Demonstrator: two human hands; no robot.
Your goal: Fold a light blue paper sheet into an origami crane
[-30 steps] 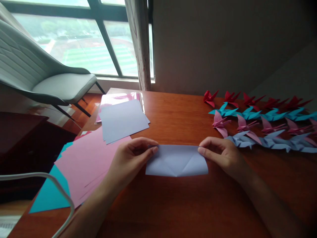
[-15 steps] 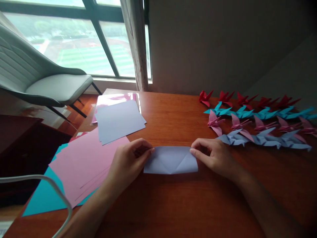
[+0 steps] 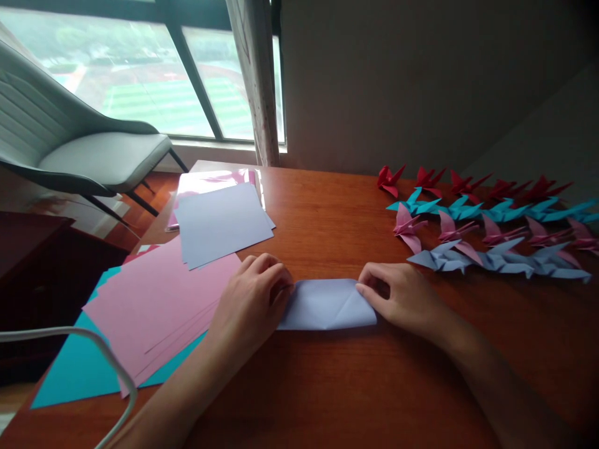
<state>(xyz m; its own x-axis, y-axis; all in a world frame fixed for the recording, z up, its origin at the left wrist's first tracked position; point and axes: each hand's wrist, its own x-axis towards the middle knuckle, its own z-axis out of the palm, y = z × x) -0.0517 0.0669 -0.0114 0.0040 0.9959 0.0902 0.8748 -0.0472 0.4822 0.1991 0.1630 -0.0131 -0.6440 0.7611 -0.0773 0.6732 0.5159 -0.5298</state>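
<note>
A pale lavender sheet of paper (image 3: 327, 304), folded over into a wide rectangle, lies on the wooden table before me. Slanting crease lines run across its face. My left hand (image 3: 259, 293) is closed at the paper's far left corner and covers part of its left end. At the far right corner, my right hand (image 3: 394, 293) pinches the folded edge between thumb and fingers. Both hands rest low, close to the table top.
Rows of origami cranes stand at the right: red cranes (image 3: 388, 179), turquoise cranes (image 3: 461, 207), pink cranes (image 3: 406, 227) and lavender cranes (image 3: 442, 255). Left lie lavender sheets (image 3: 224, 221), pink sheets (image 3: 163, 299) and turquoise sheets (image 3: 70, 374). A white cable (image 3: 107, 355) curves at lower left.
My left hand has shifted, its fingers now lying further over the paper's left end. The right hand still pinches the right corner. The camera view has moved slightly.
</note>
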